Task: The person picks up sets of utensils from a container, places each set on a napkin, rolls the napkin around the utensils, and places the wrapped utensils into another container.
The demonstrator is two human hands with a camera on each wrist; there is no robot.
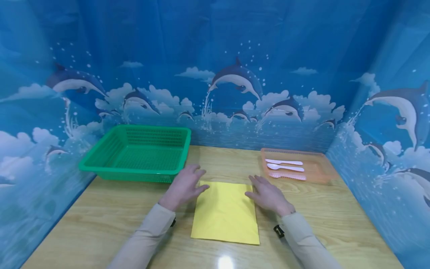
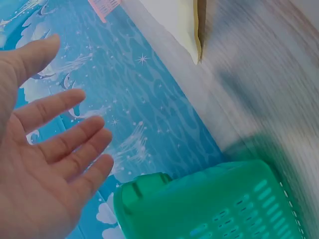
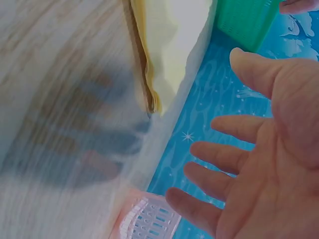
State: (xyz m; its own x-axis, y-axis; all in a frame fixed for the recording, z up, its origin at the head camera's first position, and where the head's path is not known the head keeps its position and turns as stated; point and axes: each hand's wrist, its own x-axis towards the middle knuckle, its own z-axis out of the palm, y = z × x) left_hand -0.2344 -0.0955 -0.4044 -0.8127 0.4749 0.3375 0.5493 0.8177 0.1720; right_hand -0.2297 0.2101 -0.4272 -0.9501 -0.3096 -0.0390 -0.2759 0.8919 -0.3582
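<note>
A folded yellow cloth (image 1: 226,213) lies flat on the wooden table, its layered edge showing in the right wrist view. My left hand (image 1: 185,186) hovers by its far left corner, fingers spread and nothing held; in the left wrist view the palm of that hand (image 2: 55,149) faces the camera. Over the cloth's far right edge is my right hand (image 1: 267,195), also with loose, extended fingers and nothing in them. The right wrist view shows its fingers (image 3: 214,181) apart from the cloth (image 3: 172,55).
A green plastic basket (image 1: 134,175) stands at the back left, close to my left hand. At the back right sits an orange tray (image 1: 317,166) holding a white knife (image 1: 283,162), a spoon (image 1: 285,167) and a fork (image 1: 288,176). A blue dolphin-print curtain (image 1: 215,93) surrounds the table (image 1: 302,209).
</note>
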